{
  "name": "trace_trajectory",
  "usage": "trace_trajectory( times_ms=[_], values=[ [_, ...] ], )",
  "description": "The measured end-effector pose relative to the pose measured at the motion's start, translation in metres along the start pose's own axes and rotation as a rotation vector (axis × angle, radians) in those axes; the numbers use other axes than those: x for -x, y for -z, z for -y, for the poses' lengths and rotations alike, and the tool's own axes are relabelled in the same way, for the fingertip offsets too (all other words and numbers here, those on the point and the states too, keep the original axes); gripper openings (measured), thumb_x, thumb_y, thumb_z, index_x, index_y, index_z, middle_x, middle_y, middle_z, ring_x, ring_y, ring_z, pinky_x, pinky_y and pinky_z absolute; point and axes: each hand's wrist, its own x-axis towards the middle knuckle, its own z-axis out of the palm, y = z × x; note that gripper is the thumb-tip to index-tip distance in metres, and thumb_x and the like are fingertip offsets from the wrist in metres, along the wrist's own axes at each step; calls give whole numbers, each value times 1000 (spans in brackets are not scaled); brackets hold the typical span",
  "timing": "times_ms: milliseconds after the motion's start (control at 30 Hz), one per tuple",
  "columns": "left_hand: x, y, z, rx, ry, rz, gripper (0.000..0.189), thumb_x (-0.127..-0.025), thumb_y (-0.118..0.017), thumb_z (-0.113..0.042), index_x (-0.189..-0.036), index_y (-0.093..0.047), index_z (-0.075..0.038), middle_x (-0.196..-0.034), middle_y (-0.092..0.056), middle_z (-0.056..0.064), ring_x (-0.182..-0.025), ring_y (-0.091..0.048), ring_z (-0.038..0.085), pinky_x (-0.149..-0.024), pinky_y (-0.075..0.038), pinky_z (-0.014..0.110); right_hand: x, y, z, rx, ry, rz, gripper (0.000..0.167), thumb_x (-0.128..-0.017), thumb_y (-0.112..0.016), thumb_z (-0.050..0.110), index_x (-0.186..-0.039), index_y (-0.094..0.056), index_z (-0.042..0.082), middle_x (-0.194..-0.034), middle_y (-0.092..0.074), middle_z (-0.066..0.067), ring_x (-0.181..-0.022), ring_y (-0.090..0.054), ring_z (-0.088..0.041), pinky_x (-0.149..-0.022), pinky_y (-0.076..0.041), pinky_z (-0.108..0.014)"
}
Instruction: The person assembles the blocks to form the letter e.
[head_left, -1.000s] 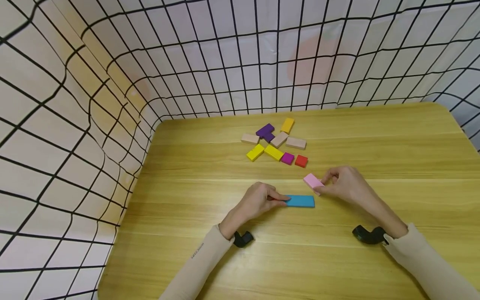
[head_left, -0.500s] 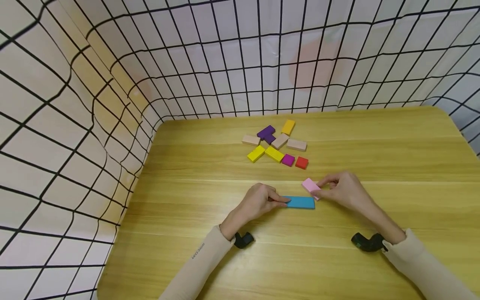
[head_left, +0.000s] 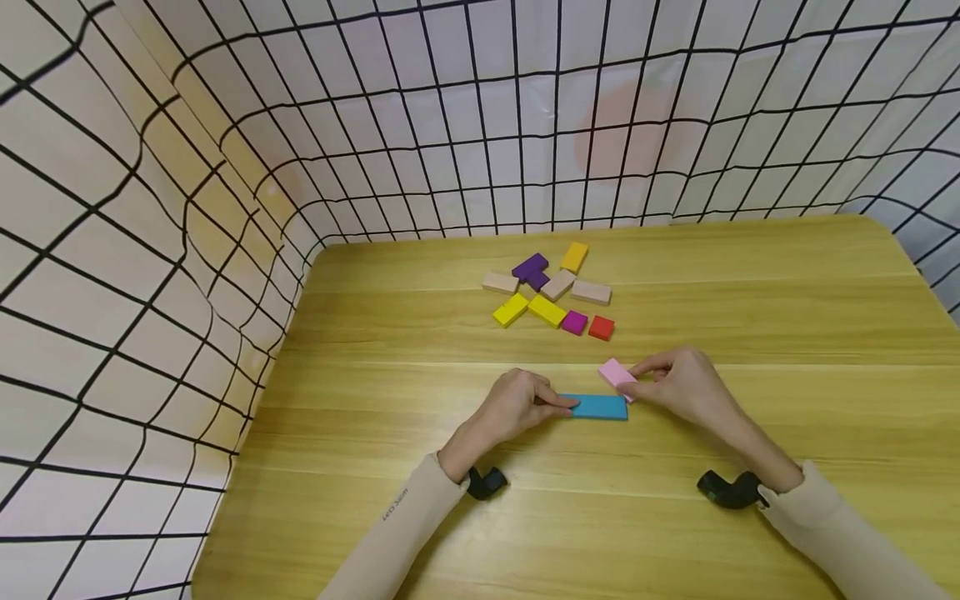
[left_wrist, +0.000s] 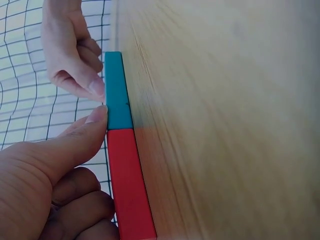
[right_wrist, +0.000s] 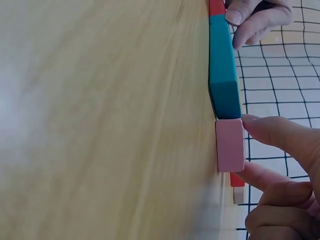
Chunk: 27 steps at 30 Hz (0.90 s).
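Observation:
My left hand (head_left: 517, 406) pinches a flat blue block (head_left: 602, 407) near its left end, thumb on the near side. In the left wrist view, a red block (left_wrist: 130, 185) stands end to end with the blue block (left_wrist: 118, 95); from the head, my left hand hides it. My right hand (head_left: 686, 385) holds a pink block (head_left: 617, 377) between thumb and index finger. The pink block sits slantwise by the blue block's right end. In the right wrist view the pink block (right_wrist: 230, 145) appears against that end, though actual contact is hard to tell.
Beyond the hands lies a loose group of blocks: purple (head_left: 530, 267), orange (head_left: 574, 257), yellow (head_left: 547, 311), magenta (head_left: 574, 322), a small red one (head_left: 602, 327) and several plain wooden pieces (head_left: 591, 292). A black wire grid (head_left: 480, 133) borders the wooden table (head_left: 360, 350) at the back and left.
My right hand has carried the pink block a little left and nearer to me, up to the blue block's right end. My left hand and the blue block have hardly moved.

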Motion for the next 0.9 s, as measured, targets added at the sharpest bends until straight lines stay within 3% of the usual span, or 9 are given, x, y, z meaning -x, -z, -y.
trace_trajectory(
  times_ms=[200, 467, 700, 900],
  values=[
    [0, -1, 1, 3, 4, 4, 18, -91, -81, -17, -108, -82, -14, -74, -74, 2, -58, -48, -4, -54, -36, 13, -4, 4, 1, -21, 24, 2, 42, -86, -84, 44, -109, -82, 8, -57, -42, 5, -51, -33, -8, -48, -25, -23],
    [0, 0, 1, 20, 10, 8, 17, -91, -80, -16, -108, -82, -13, -75, -74, 3, -59, -50, -3, -54, -36, 13, -32, 16, 8, -40, 155, -77, 34, -91, -82, 28, -117, -79, 7, -57, -40, 3, -49, -30, -6, -45, -25, -23],
    [0, 2, 0, 12, 19, 13, 17, -91, -80, -17, -108, -82, -14, -75, -74, 2, -61, -50, -4, -56, -37, 13, -66, 21, 14, -29, 134, -73, 38, -94, -79, 32, -124, -76, 8, -57, -42, 2, -49, -32, -9, -45, -25, -25],
    [0, 1, 2, 23, 21, 11, 17, -91, -80, -17, -108, -82, -14, -76, -75, 2, -60, -48, -4, -55, -35, 14, -96, 22, 19, -19, 116, -77, 41, -94, -78, 26, -129, -73, 5, -58, -41, 1, -53, -34, -13, -49, -26, -27]
  ],
)
